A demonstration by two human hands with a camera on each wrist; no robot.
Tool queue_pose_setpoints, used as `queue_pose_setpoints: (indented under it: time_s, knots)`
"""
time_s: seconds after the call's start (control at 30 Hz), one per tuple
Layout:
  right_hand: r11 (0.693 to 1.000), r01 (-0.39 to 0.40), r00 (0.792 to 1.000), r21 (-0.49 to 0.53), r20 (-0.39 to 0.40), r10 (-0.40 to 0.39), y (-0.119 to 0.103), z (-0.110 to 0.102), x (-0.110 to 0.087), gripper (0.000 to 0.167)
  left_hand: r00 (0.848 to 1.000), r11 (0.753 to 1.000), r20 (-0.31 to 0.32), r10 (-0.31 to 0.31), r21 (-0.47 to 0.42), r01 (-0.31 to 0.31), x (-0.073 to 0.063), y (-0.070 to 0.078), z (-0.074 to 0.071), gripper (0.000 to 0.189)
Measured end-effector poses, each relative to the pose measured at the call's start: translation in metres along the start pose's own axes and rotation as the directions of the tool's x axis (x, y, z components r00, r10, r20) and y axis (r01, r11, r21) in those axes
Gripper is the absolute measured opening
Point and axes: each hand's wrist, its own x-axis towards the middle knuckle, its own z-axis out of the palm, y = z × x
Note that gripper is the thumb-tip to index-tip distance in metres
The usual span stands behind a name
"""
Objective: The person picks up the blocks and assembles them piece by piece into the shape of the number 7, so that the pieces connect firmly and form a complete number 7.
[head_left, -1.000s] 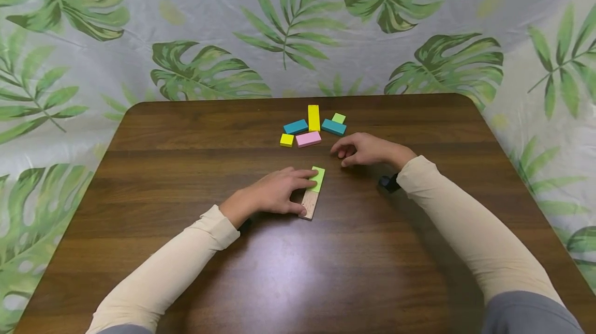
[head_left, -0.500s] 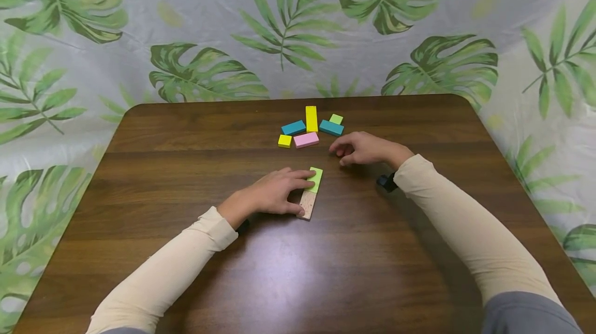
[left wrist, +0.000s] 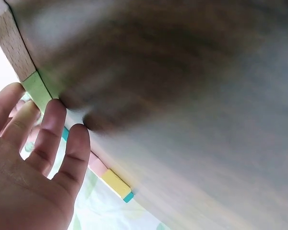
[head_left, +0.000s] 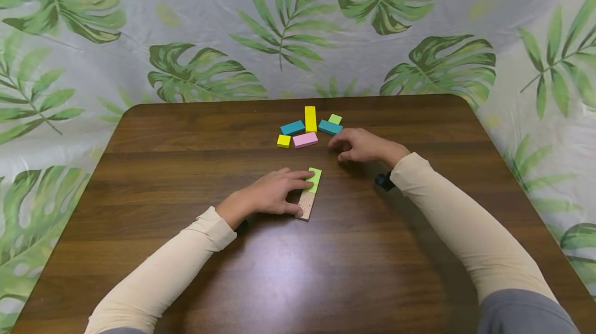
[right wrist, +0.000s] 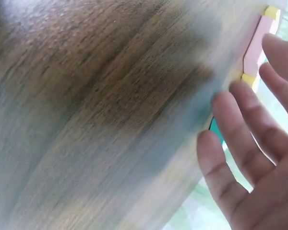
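A light-green block [head_left: 316, 174] and a plain wooden block [head_left: 306, 206] lie end to end on the table. My left hand [head_left: 273, 192] reaches over them from the left: fingertips rest on the green block, the thumb touches the wooden one. In the left wrist view its fingers [left wrist: 53, 120] look extended, and the green block [left wrist: 37, 90] shows partly behind them. Just in front of the right teal block [head_left: 330, 127] hovers my right hand [head_left: 365, 146], its fingers loosely bent around nothing. The right wrist view shows these fingers [right wrist: 240, 139] spread, with a pink block [right wrist: 257, 45] beyond.
Farther back on the brown table [head_left: 186, 137] are a long yellow block [head_left: 310, 118], a left teal block [head_left: 292, 127], a small yellow block [head_left: 283, 141] and a small green block [head_left: 335, 119]. Behind the far edge hangs a leaf-patterned cloth [head_left: 205, 24].
My right hand has shifted slightly away from me, toward the right teal block. The left hand stays on the green and wooden blocks. The whole head view has drifted slightly.
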Motion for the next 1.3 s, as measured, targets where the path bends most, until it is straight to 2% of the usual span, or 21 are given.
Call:
queue_pose_setpoints:
  time_s: [0.23, 0.5, 0.87, 1.07, 1.3]
  knots:
    - [1.0, 0.01, 0.995, -0.011, -0.096, -0.011, -0.005, 0.0, 0.012, 0.04, 1.0, 1.0, 0.001, -0.006, 0.012, 0.006, -0.003, 0.0, 0.002, 0.066]
    - [0.998, 0.027, 0.989, -0.065, -0.146, -0.036, -0.013, 0.004, 0.031, 0.041, 1.0, 1.0, 0.001, -0.014, 0.006, 0.014, -0.005, -0.001, 0.004, 0.067]
    - [0.994, -0.007, 0.996, -0.108, -0.086, -0.002, -0.023, 0.011, 0.05, 0.049, 1.0, 1.0, 0.002, -0.019, -0.001, 0.019, -0.005, -0.002, 0.003, 0.067]
    - [0.996, -0.012, 0.993, -0.094, -0.115, 0.001, -0.022, 0.014, 0.048, 0.039, 1.0, 1.0, 0.005, -0.001, -0.007, 0.001, -0.005, -0.001, 0.004, 0.067]
    - [0.998, 0.02, 0.986, -0.06, -0.165, -0.029, -0.021, 0.015, 0.049, 0.022, 1.0, 1.0, -0.002, -0.009, -0.003, 0.009, -0.006, -0.001, 0.003, 0.068]
